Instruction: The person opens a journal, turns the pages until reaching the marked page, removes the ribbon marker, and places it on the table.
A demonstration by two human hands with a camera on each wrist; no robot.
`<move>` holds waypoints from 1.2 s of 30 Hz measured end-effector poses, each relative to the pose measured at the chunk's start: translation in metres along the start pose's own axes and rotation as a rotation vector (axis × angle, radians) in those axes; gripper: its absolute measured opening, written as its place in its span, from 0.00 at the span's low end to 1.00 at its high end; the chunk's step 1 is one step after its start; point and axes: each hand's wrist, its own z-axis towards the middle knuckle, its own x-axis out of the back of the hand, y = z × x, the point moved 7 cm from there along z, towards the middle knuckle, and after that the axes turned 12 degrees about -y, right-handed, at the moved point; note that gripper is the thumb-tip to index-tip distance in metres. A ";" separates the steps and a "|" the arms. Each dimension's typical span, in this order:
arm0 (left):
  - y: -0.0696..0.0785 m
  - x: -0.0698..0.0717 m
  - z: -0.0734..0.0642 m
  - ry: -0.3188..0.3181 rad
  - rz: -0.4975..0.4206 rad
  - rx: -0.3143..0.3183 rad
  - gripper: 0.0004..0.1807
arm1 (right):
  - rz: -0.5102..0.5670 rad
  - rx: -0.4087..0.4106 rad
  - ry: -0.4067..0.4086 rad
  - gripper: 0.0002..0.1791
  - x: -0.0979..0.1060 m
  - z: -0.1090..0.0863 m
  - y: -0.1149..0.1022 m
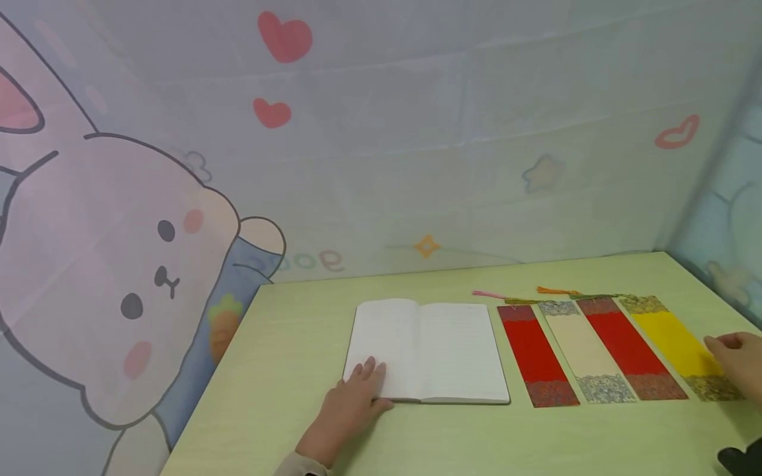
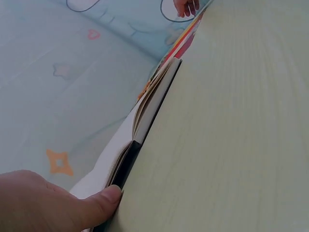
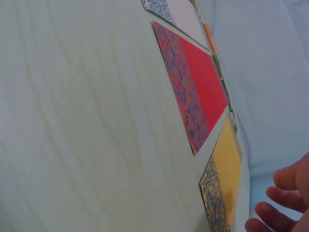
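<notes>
An open notebook (image 1: 458,350) with white pages and a dark cover lies flat on the table. My left hand (image 1: 354,400) rests on the lower left corner of its left page, fingers laid out, with the thumb (image 2: 108,195) along the bottom edge. To the right, a yellow bookmark (image 1: 675,344) with patterned ends lies on the table. My right hand (image 1: 741,363) hovers beside its right edge, fingers loosely bent; nothing shows between them in the right wrist view.
Left of the yellow bookmark lie a red bookmark (image 1: 628,347), a cream bookmark (image 1: 586,347) and another red bookmark (image 1: 538,350), in a slanted row. Coloured tassels (image 1: 559,291) trail from their far ends. A printed cloth backdrop (image 1: 387,165) hangs behind the table (image 1: 268,370).
</notes>
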 end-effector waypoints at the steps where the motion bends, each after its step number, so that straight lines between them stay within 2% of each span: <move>1: 0.000 0.000 0.000 0.011 0.019 -0.005 0.34 | -0.010 0.014 0.000 0.30 -0.002 0.003 0.002; 5: 0.000 0.000 -0.001 0.040 0.105 -0.038 0.31 | -0.034 0.068 -0.012 0.33 -0.008 0.006 -0.002; 12: 0.009 0.005 -0.014 0.123 0.273 -0.170 0.21 | -0.092 0.117 -0.004 0.30 -0.016 -0.005 -0.028; 13: 0.010 0.006 -0.015 0.142 0.295 -0.182 0.21 | -0.091 0.124 -0.006 0.31 -0.018 -0.004 -0.029; 15: 0.011 0.008 -0.018 0.177 0.336 -0.193 0.22 | -0.078 0.133 -0.018 0.31 -0.017 -0.016 -0.043; 19: 0.013 0.016 -0.023 0.308 0.411 -0.229 0.21 | -0.074 0.169 -0.022 0.31 -0.019 -0.032 -0.065; 20: 0.013 0.019 -0.023 0.342 0.416 -0.233 0.22 | -0.070 0.172 -0.028 0.31 -0.018 -0.038 -0.073; 23: 0.013 0.028 -0.025 0.431 0.407 -0.233 0.25 | -0.071 0.194 -0.025 0.31 -0.021 -0.039 -0.078; 28: 0.016 0.042 -0.025 0.499 0.385 -0.186 0.35 | -0.063 0.228 -0.034 0.33 -0.024 -0.050 -0.092; 33: 0.020 0.053 -0.027 0.598 0.373 -0.142 0.46 | -0.040 0.251 -0.054 0.31 -0.030 -0.054 -0.097; 36: 0.023 0.058 -0.026 0.633 0.292 -0.137 0.55 | -0.030 0.278 -0.072 0.32 -0.035 -0.051 -0.096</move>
